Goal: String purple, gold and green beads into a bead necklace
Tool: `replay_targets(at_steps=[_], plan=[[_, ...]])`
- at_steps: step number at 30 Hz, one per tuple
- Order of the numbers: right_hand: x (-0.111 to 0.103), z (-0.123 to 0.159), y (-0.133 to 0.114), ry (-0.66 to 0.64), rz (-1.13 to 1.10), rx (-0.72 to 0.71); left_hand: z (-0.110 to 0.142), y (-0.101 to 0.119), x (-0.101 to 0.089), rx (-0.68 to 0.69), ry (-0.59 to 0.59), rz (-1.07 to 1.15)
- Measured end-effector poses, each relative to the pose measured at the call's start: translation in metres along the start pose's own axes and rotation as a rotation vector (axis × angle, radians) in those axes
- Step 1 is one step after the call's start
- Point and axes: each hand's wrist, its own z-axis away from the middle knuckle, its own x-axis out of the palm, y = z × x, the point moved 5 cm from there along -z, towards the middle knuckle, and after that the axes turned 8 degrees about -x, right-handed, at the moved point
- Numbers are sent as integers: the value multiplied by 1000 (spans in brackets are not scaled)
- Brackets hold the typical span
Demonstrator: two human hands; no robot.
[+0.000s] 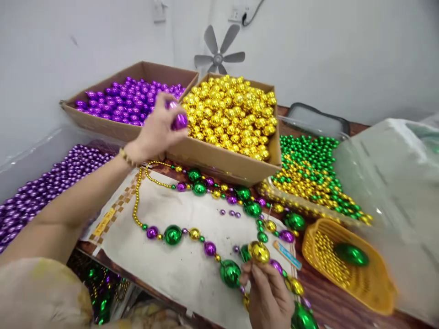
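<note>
My left hand [158, 123] is closed around shiny purple beads [180, 121], over the front edge between the cardboard box of purple beads [120, 103] and the box of gold beads [233, 116]. Low on the right of the work sheet, my right hand [269, 294] pinches at a large gold bead [259, 252]; the fingertips hide the exact grip. A bead necklace [210, 248] of green, purple and gold beads with a fine gold strand lies looped on the white sheet [178, 269]. A large green bead [230, 273] lies beside my right fingertips.
A clear bin of small purple beads [65, 176] stands left. Green and gold beads [308, 169] fill another bin at right. An orange basket [380, 292] holds small gold beads and a green one. A fan [218, 59] stands behind; loose purple beads [232, 213] lie on the sheet.
</note>
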Motion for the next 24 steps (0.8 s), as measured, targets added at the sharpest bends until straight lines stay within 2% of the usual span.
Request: replay_targets(at_steps=[2,3,5,6,8,11,15,17,19,21,24], plan=[[3,3,-6,20,-7,-27,64,56,40,213,-257,-41],[4,5,-9,21,-8,-41,95,77,63,298,-379,-79],[4,10,-14,13,-2,-65,144,101,110,426,-598,-171],[3,13,-17,10,7,-76,160,105,130,481,-671,-207],[-2,17,-21,14,26,-96,174,102,162,537,-756,-287],[-10,21,-23,41,35,-116,171,88,184,553,-796,-384],[-12,20,-22,57,20,-110,165,82,176,568,-729,-406],[-11,17,-22,61,11,-109,166,81,163,569,-684,-367],[-9,14,-21,59,9,-109,165,75,143,551,-589,-286],[-11,10,-17,60,9,-102,156,63,114,490,-396,-154],[-16,6,-7,40,3,-82,122,25,60,301,-15,3]])
